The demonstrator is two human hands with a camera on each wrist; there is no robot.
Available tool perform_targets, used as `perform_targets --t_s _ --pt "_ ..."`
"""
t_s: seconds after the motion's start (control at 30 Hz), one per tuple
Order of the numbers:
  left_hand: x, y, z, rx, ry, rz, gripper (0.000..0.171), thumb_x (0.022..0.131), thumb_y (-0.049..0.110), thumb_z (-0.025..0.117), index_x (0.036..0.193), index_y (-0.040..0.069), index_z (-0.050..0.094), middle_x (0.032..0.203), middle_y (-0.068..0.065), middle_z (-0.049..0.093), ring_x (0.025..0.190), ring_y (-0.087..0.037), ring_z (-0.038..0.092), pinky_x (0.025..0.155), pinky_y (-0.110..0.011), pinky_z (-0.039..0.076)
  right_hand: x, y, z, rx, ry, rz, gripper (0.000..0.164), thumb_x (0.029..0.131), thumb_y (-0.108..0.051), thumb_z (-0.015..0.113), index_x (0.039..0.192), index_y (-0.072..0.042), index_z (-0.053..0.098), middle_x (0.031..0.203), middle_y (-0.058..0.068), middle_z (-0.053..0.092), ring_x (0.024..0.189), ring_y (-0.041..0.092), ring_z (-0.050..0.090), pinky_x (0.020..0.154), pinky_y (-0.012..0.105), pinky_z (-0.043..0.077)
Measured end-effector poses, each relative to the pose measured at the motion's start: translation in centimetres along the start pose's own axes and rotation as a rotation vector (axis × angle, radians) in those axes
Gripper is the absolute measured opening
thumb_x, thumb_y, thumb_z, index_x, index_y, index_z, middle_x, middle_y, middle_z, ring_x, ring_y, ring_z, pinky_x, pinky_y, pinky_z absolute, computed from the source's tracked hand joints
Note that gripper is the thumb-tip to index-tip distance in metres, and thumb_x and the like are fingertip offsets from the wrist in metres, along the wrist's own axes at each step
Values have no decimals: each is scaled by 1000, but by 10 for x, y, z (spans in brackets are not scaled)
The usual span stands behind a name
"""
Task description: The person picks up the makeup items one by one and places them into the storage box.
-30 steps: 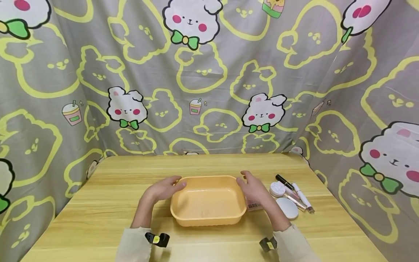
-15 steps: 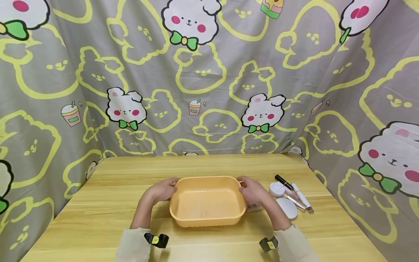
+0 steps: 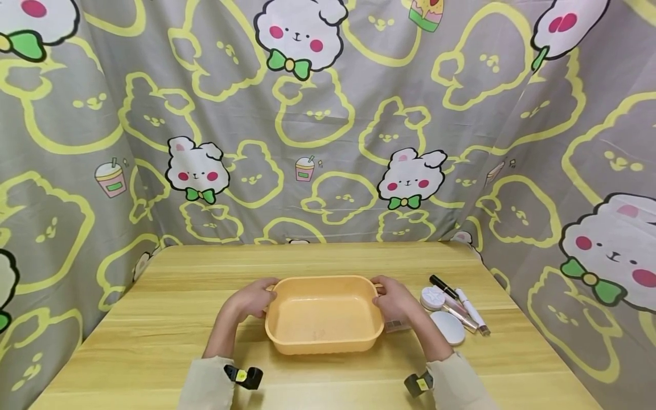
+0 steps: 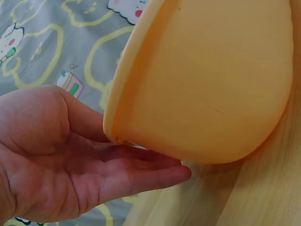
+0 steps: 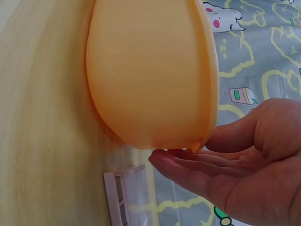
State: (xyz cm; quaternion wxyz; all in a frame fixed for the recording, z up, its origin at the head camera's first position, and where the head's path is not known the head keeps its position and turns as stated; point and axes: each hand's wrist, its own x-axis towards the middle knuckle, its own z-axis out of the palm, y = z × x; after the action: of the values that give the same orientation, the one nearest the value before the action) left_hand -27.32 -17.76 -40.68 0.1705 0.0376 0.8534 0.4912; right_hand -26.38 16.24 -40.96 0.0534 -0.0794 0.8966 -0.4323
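A shallow, peach-orange plastic basin (image 3: 322, 319) with rounded corners and nothing in it is at the front middle of the wooden table. My left hand (image 3: 251, 299) grips its left end; in the left wrist view the thumb is at the rim and the fingers (image 4: 141, 181) reach beneath it. On the opposite end, my right hand (image 3: 394, 300) holds the rim likewise, its fingers (image 5: 188, 174) under the edge in the right wrist view. Partly behind the right hand, a small clear-and-pink case (image 3: 396, 326) lies on the table beside the basin.
Right of the right forearm lie several cosmetic items: a black tube (image 3: 443, 286), a patterned round compact (image 3: 433, 298), a plain white disc (image 3: 448, 327), pinkish clear tubes (image 3: 463, 316) and a white pen-like stick (image 3: 472, 311). A patterned grey curtain (image 3: 318, 199) hangs behind the table (image 3: 205, 267).
Both hands have gone from spread fingers at the basin's upper corners to gripping its two ends. The basin has hardly moved.
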Motion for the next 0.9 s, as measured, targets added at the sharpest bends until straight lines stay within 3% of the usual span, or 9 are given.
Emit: perform_targets --t_s 0.53,0.9 --pt "12 -10 0 -141 -38 29 43 110 16 35 143 -11 46 115 -23 64 101 -29 66 80 -42 60 8 7 -1 44 58 41 39 95 -1 60 132 8 59 126 26 66 116 37 65 90 43 58" --pt "11 -13 3 -163 12 9 50 109 15 38 150 -14 35 128 -26 62 112 -35 66 85 -46 60 8 13 -1 108 39 46 37 95 -2 60 131 8 60 121 24 68 94 24 69 74 39 59"
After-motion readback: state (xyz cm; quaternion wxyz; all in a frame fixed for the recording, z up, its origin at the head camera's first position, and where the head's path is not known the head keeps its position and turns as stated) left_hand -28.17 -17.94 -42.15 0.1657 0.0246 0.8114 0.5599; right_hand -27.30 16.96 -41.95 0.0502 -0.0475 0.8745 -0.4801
